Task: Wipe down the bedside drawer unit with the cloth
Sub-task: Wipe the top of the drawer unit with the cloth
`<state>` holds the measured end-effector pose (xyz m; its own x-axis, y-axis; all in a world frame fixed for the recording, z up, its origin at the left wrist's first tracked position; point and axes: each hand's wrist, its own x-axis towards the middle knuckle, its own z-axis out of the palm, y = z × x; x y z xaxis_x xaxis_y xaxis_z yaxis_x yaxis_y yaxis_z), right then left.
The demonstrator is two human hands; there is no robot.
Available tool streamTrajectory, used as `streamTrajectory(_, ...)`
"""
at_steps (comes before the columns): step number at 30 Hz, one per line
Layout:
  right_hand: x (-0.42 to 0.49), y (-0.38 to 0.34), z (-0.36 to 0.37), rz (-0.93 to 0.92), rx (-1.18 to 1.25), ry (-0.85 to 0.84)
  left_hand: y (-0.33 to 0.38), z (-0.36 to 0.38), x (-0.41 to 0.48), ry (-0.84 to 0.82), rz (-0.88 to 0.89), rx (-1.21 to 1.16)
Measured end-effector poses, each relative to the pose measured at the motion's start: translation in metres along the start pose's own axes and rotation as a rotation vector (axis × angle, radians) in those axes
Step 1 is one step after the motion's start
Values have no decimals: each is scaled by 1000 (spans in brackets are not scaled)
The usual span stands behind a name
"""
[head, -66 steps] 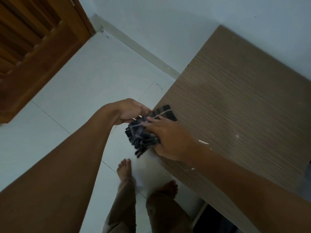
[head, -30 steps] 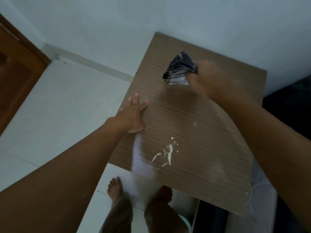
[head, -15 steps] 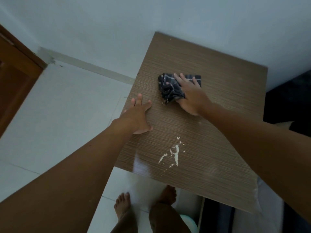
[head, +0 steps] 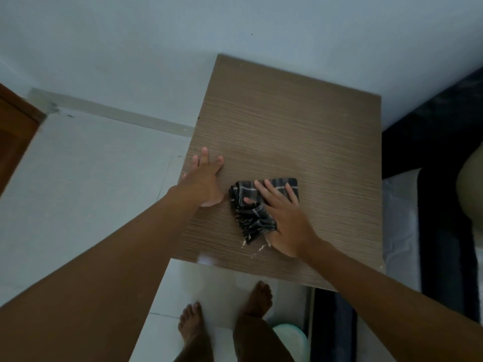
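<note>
The bedside drawer unit shows its brown wood-grain top [head: 287, 121], seen from above against the pale wall. A dark plaid cloth [head: 251, 218] lies bunched on the near middle of the top. My right hand [head: 285, 220] presses flat on the cloth, fingers spread over it, thumb tucked into its folds. A trace of white smear [head: 257, 245] peeks out just below the cloth and my palm. Near the top's left edge, my left hand [head: 206, 178] rests flat, fingers apart, holding nothing.
White tiled floor [head: 91, 192] spreads to the left, with a brown wooden door [head: 13, 137] at the far left. A dark bed edge with white bedding [head: 402, 218] adjoins the unit's right side. My bare feet [head: 256, 299] stand in front, beside a pale green round object [head: 290, 338].
My right hand has slid the cloth from the far part of the top toward me, onto the white smear, which is now mostly covered. My left hand stays planted by the left edge.
</note>
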<state>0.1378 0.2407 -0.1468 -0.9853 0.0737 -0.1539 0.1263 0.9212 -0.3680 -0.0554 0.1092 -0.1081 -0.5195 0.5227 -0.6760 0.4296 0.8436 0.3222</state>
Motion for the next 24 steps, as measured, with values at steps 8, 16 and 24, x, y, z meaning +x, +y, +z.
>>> streamTrajectory(8,-53,-46,28,108,120,95,2,-1,-4,15,14,66)
streamTrajectory(16,-104,-111,43,313,377,260,3,14,-15,13,50,85)
streamTrajectory(24,-128,-143,27,805,743,323,8,29,-28,2,76,141)
